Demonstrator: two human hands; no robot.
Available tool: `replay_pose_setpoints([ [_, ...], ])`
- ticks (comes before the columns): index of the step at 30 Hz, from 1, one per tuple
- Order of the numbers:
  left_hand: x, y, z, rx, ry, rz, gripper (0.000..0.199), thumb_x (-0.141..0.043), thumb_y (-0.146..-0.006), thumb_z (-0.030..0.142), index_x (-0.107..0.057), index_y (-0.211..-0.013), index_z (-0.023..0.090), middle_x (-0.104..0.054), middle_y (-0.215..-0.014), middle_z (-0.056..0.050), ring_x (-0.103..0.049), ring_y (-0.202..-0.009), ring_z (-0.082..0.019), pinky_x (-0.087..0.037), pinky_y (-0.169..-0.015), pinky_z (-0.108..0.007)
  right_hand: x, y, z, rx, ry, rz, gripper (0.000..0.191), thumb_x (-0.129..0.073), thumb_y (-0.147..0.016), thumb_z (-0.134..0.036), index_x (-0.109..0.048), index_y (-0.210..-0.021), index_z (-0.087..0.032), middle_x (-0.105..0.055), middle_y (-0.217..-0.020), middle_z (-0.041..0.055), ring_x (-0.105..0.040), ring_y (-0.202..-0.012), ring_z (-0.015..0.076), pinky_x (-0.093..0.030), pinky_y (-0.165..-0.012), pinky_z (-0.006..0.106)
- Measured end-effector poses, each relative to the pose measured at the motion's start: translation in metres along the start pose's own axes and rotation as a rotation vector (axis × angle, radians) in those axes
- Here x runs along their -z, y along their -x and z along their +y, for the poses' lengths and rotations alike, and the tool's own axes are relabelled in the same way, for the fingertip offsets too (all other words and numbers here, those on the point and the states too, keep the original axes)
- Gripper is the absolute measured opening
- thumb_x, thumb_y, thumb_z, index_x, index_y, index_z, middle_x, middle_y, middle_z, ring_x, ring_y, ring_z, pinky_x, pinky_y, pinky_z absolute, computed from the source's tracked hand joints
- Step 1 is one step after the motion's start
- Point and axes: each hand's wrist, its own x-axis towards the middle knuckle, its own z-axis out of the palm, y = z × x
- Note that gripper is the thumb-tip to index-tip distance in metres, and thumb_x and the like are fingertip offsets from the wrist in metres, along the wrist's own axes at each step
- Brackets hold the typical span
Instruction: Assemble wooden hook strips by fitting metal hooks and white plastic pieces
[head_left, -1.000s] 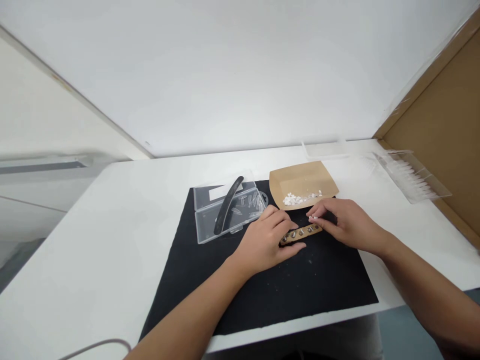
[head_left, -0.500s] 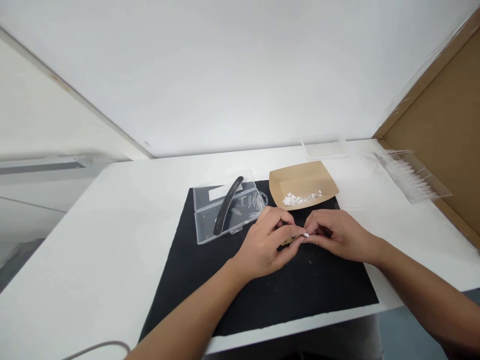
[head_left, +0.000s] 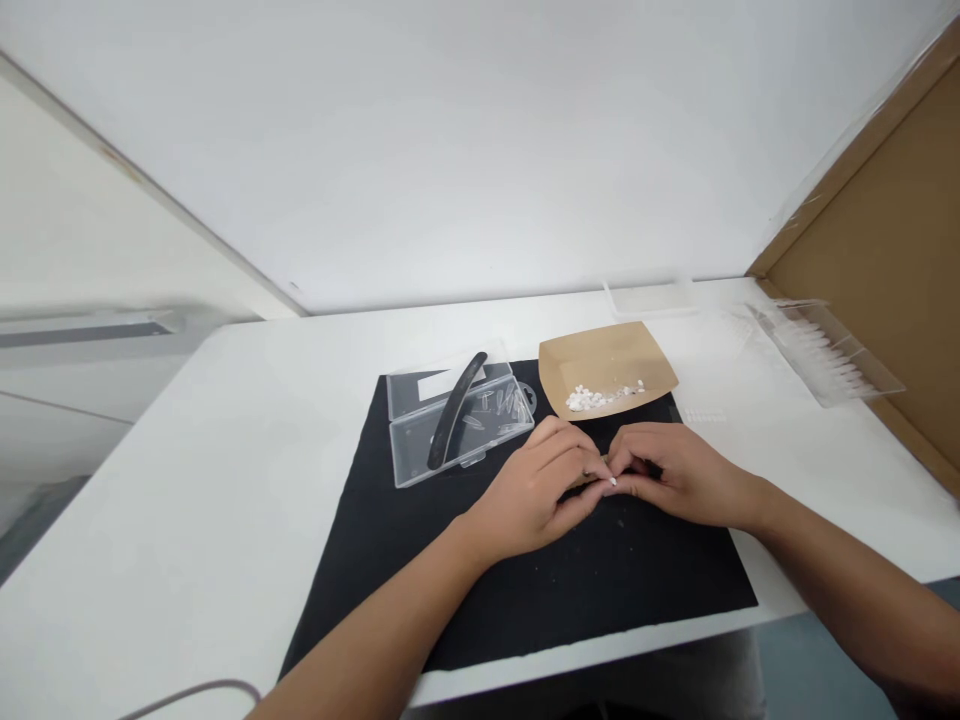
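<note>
Over the black mat (head_left: 600,610), my left hand (head_left: 544,490) and my right hand (head_left: 675,475) meet at the fingertips. A tiny white piece (head_left: 613,481) shows between them, pinched by my left thumb and finger, with my right fingertips pressed against it. My right fingers are closed; whether they hold anything else is hidden. Just behind the hands, a brown paper tray (head_left: 619,355) holds small white pieces (head_left: 589,398). Left of it lies an open clear plastic case (head_left: 409,450) with clear nail-shaped tips inside and a black curved file (head_left: 454,415) across it.
At the right, a clear box (head_left: 832,355) holds rows of pale nail-shaped tips beside a cardboard panel (head_left: 877,220). A clear lid or tray (head_left: 649,298) stands at the back of the white table (head_left: 210,480). A cable (head_left: 202,688) lies at the front left.
The white piece between my fingertips has shifted slightly nearer and shows less. My right fingertips have moved slightly nearer too. The tray, case and file have stayed in place.
</note>
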Motion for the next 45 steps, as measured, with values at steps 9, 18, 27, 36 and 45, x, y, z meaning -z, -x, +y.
replay_pose_setpoints([
  [9, 0.002, -0.002, 0.003, 0.038, -0.005, -0.088, 0.005, -0.057, -0.105, 0.017, -0.061, -0.106, 0.019, -0.069, -0.098, -0.007, -0.06, -0.094, -0.02, -0.051, -0.093, -0.039, -0.002, -0.001, -0.002, -0.011, 0.011, 0.006, 0.014, -0.067, -0.103, -0.033, -0.066, -0.095, -0.022, -0.067, -0.084, -0.0014, -0.059, -0.073, 0.0127, -0.044, -0.071, 0.026],
  [18, -0.004, 0.001, 0.001, 0.008, -0.033, -0.037, 0.011, -0.061, -0.09, 0.011, -0.06, -0.096, 0.02, -0.068, -0.093, -0.006, -0.062, -0.091, -0.02, -0.056, -0.084, -0.035, -0.006, 0.0, -0.003, 0.006, -0.025, -0.033, 0.007, -0.066, -0.102, -0.028, -0.064, -0.098, -0.022, -0.067, -0.089, -0.0002, -0.059, -0.078, 0.014, -0.045, -0.072, 0.028],
  [27, -0.007, -0.003, 0.003, 0.031, -0.011, 0.113, 0.013, -0.06, -0.088, 0.009, -0.057, -0.089, 0.022, -0.066, -0.082, -0.002, -0.061, -0.08, -0.017, -0.054, -0.082, -0.035, -0.009, -0.001, -0.004, -0.018, -0.053, -0.042, 0.01, -0.06, -0.106, -0.032, -0.061, -0.104, -0.022, -0.058, -0.082, -0.0027, -0.052, -0.07, 0.0127, -0.042, -0.067, 0.027],
  [36, -0.008, -0.002, 0.0, 0.054, -0.021, 0.196, 0.012, -0.063, -0.09, 0.011, -0.059, -0.091, 0.022, -0.067, -0.083, -0.002, -0.062, -0.08, -0.017, -0.053, -0.078, -0.034, -0.014, -0.001, 0.003, 0.065, 0.091, 0.014, 0.018, -0.053, -0.111, -0.037, -0.061, -0.106, -0.022, -0.072, -0.096, 0.0038, -0.066, -0.083, 0.0166, -0.049, -0.077, 0.03],
  [45, -0.008, 0.002, -0.005, 0.02, -0.046, 0.249, 0.014, -0.068, -0.097, 0.011, -0.066, -0.109, 0.019, -0.069, -0.084, -0.002, -0.064, -0.083, -0.017, -0.052, -0.081, -0.036, -0.013, -0.002, 0.003, 0.17, 0.305, 0.082, 0.032, -0.041, -0.115, -0.038, -0.06, -0.097, -0.02, -0.069, -0.087, 0.0024, -0.06, -0.072, 0.0143, -0.04, -0.064, 0.027],
])
